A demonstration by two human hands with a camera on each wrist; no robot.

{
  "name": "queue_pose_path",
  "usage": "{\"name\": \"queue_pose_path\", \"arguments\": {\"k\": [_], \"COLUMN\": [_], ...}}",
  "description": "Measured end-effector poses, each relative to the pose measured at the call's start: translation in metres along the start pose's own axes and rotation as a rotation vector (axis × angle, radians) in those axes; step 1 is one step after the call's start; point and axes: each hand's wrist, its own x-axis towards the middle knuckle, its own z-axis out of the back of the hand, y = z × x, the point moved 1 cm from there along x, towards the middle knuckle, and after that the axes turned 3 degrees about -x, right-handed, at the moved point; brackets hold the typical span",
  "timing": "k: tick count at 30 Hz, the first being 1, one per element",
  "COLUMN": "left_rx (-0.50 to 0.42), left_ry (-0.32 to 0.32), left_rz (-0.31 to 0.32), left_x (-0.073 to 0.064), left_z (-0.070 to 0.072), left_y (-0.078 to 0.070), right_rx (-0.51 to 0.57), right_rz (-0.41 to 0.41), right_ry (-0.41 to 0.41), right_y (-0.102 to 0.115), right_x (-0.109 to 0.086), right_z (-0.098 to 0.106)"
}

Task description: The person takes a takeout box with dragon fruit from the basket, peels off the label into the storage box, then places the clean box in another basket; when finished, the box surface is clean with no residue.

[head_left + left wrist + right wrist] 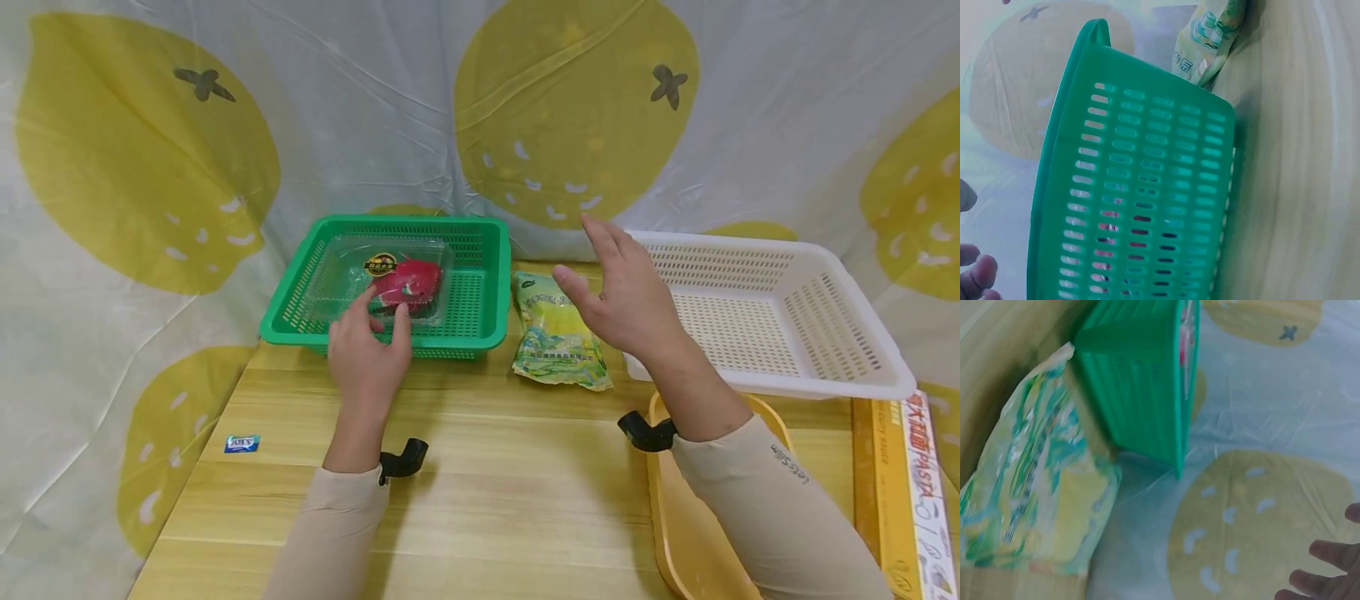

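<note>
A clear plastic box (337, 271) with a black-and-gold label and a pinkish-red item (420, 277) inside sits in a green basket (457, 342). Over the front rim of that basket hovers my left hand (366, 354), its fingers loosely bent near the box with nothing in them. The left wrist view puts its fingertips (982, 275) above the rim. To the right, my right hand (632, 296) is raised with fingers extended, between a yellow-green printed bag (558, 337) and a white basket (727, 333). It holds nothing. The bag lies on the table beside the green basket.
An orange-yellow tray (697, 542) lies under my right forearm. Orange and white boxes (900, 492), one marked PASTA, stand at the right edge. A small blue packet (242, 443) lies at the left of the wooden table (510, 500). A lemon-print cloth (360, 108) hangs behind.
</note>
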Motion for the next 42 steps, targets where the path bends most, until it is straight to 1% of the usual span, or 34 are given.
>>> {"name": "queue_pose_path", "arguments": {"k": [3, 6, 8, 11, 12, 14, 16, 18, 21, 23, 27, 30, 32, 34, 39, 42], "left_rx": [-0.007, -0.013, -0.026, -0.077, -0.103, -0.161, -0.197, -0.212, -0.231, -0.276, -0.351, -0.358, -0.365, -0.370, -0.407, -0.443], "left_ry": [-0.072, -0.137, -0.179, -0.229, -0.241, -0.244, -0.234, -0.215, -0.200, -0.198, -0.206, -0.206, -0.200, -0.196, -0.204, -0.203], "left_rz": [0.100, 0.184, 0.230, 0.297, 0.315, 0.356, 0.395, 0.421, 0.429, 0.417, 0.400, 0.408, 0.413, 0.415, 0.410, 0.407], "left_x": [-0.010, -0.017, -0.019, -0.019, -0.018, -0.018, -0.019, -0.021, -0.026, -0.028, -0.031, -0.032, -0.032, -0.031, -0.028, -0.027], "left_z": [0.003, 0.002, 0.000, -0.003, -0.004, -0.007, -0.010, -0.012, -0.017, -0.020, -0.027, -0.031, -0.033, -0.035, -0.037, -0.037], "left_y": [0.005, 0.015, 0.023, 0.035, 0.038, 0.043, 0.047, 0.050, 0.053, 0.054, 0.058, 0.059, 0.059, 0.059, 0.060, 0.060], "right_rx": [0.048, 0.108, 0.154, 0.225, 0.249, 0.292, 0.335, 0.364, 0.390, 0.420, 0.540, 0.611, 0.620, 0.599, 0.575, 0.585], "right_rz": [0.014, 0.014, 0.012, -0.002, -0.010, -0.027, -0.058, -0.081, -0.103, -0.108, -0.133, -0.164, -0.191, -0.213, -0.238, -0.254], "right_ry": [-0.007, -0.012, -0.015, -0.009, -0.004, 0.014, 0.046, 0.076, 0.106, 0.106, 0.101, 0.110, 0.125, 0.133, 0.110, 0.140], "right_y": [0.012, 0.025, 0.032, 0.044, 0.048, 0.055, 0.063, 0.070, 0.078, 0.081, 0.083, 0.085, 0.088, 0.089, 0.087, 0.086], "right_x": [0.007, 0.014, 0.019, 0.027, 0.029, 0.032, 0.034, 0.035, 0.037, 0.041, 0.055, 0.067, 0.074, 0.081, 0.097, 0.102], "right_z": [-0.007, -0.017, -0.026, -0.043, -0.049, -0.061, -0.073, -0.085, -0.102, -0.111, -0.128, -0.140, -0.147, -0.155, -0.170, -0.174]}}
